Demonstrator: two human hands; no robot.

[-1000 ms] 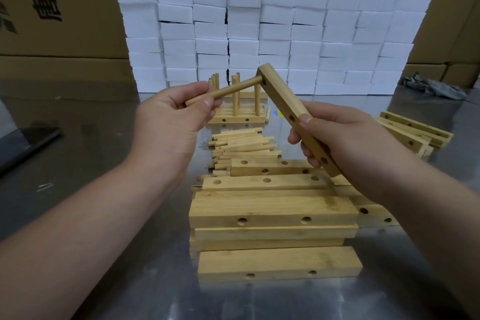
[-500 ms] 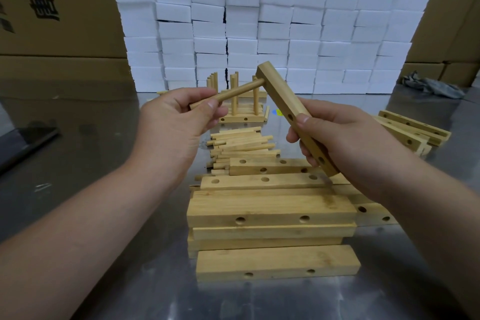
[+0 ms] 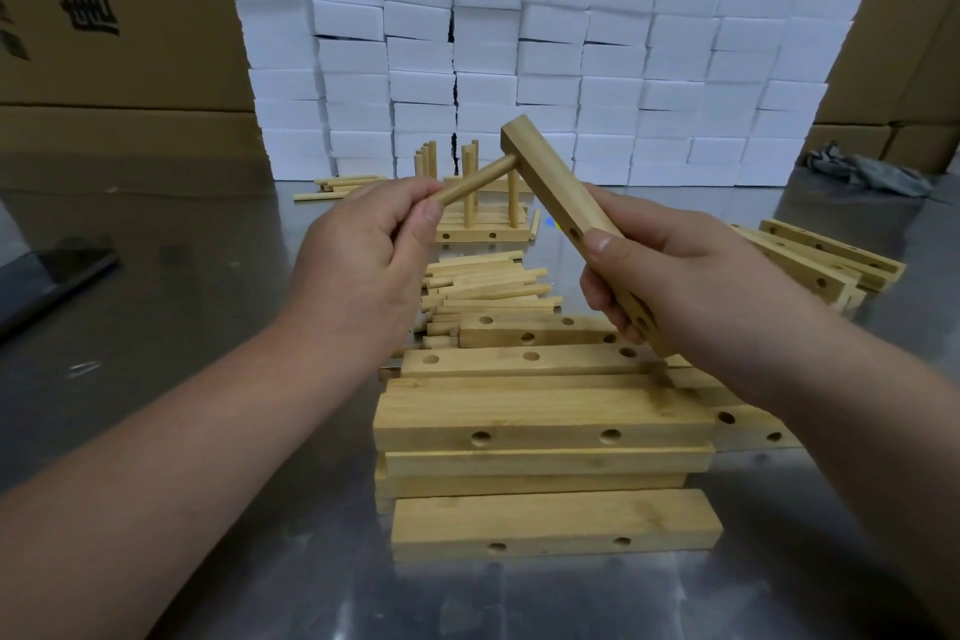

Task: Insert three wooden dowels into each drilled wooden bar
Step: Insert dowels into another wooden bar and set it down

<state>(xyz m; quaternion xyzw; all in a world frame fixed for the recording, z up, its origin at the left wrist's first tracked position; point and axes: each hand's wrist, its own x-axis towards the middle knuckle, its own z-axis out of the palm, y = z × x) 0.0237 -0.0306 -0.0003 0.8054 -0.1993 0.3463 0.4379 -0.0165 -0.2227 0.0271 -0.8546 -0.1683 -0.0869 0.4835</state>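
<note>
Gripping a drilled bar (image 3: 561,187) in the right hand (image 3: 675,276), fingers curled round its lower half, far end tilted up in mid-air over the table (image 3: 208,327). Pinching a dowel (image 3: 475,182) between thumb and fingers of the left hand (image 3: 358,250), with its tip in the hole at the bar's top end. Right underneath, stacked bars (image 3: 540,411), loose dowels (image 3: 483,286) just beyond. Further back, a finished bar (image 3: 483,231) with upright dowels, near white foam blocks (image 3: 519,42). More bars (image 3: 821,260) off right.

2 hands: left hand (image 3: 358,265), right hand (image 3: 691,276). 1 held bar (image 3: 561,187) w/ 1 dowel (image 3: 475,182) in it. Approx 8 bars in front pile (image 3: 545,411), maybe more hidden. 3–4 in right pile (image 3: 821,260). 20+ loose dowels (image 3: 483,281).
</note>
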